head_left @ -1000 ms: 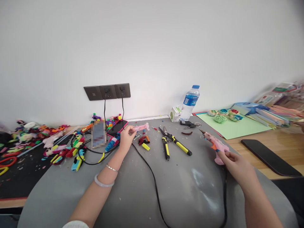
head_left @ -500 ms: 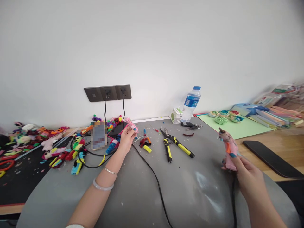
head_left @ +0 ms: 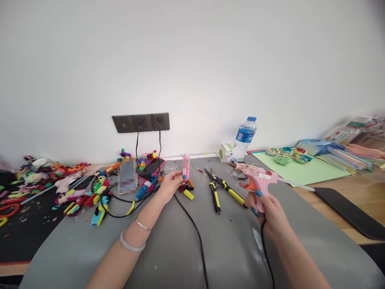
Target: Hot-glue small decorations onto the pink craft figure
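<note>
Pink hot-glue gun (head_left: 261, 180) gripped in right hand (head_left: 270, 212), now swung level, pointing left. Left hand (head_left: 170, 188) pinches pink craft piece (head_left: 186, 165), now upright over the worktop (head_left: 168, 249). Change brings gun and piece nearer, still apart, yellow-handled cutters (head_left: 215, 198) lying between.

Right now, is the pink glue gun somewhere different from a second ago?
Yes. The pink glue gun, held in the right hand, has moved to the left, closer to the yellow-handled pliers.
</note>
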The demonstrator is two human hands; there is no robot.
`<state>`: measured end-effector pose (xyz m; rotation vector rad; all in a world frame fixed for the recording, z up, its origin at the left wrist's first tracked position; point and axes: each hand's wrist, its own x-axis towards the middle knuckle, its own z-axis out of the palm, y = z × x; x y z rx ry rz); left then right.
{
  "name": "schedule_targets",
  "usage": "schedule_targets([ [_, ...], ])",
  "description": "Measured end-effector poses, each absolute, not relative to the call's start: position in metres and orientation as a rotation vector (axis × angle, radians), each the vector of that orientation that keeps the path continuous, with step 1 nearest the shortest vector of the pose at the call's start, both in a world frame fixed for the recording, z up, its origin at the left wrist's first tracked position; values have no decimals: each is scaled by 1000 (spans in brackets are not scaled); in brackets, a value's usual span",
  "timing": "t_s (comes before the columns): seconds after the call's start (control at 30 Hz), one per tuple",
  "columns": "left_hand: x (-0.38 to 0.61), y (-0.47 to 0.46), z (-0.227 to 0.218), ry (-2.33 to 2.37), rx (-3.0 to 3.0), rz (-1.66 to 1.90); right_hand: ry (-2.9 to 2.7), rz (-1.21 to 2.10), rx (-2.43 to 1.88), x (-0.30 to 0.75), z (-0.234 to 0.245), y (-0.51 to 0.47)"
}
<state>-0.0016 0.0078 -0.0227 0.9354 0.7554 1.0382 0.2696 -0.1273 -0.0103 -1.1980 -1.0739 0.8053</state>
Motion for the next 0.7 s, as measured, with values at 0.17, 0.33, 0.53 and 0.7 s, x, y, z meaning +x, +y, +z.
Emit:
schedule_targets([
  [0.17,-3,4,-20,736,964,969,-1191,988,-1050,250,-6,-82],
  [0.33,-3,3,-19,726,955,937,-1286,1071,-947,243,-11,-49],
  [0.53,-1,3,-18,707,930,958,-1332,990,-1019,236,-21,-48],
  [0.7,-2,8,-22,693,900,1026,-1454,1037,-1020,229,-30,-53],
])
